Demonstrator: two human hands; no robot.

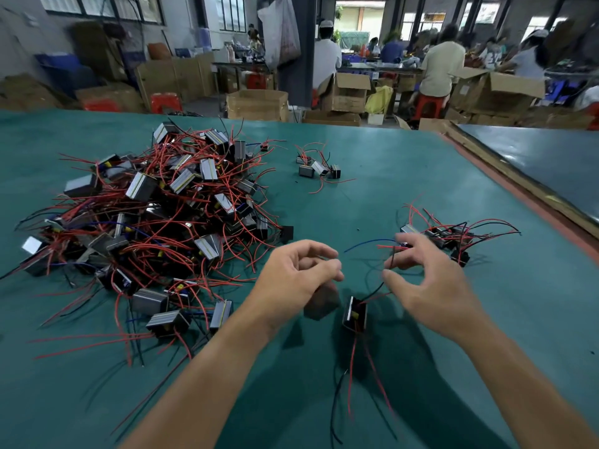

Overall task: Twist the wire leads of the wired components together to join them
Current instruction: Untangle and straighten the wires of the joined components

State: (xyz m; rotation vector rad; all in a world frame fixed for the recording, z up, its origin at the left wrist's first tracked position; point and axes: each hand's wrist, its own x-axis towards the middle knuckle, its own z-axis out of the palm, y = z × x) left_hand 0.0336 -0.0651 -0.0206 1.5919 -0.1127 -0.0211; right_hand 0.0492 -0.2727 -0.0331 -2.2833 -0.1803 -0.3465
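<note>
Green mat (405, 176) stretches wide to its right edge; our left hand (298, 273) grips a blurred transformer (322, 303), our right hand (424, 280) is spread, holding nothing.

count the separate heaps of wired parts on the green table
3: a big heap on the left, a small cluster far centre, a third cluster right, beyond the right hand. Two single parts by the left hand aren't counted.
</note>
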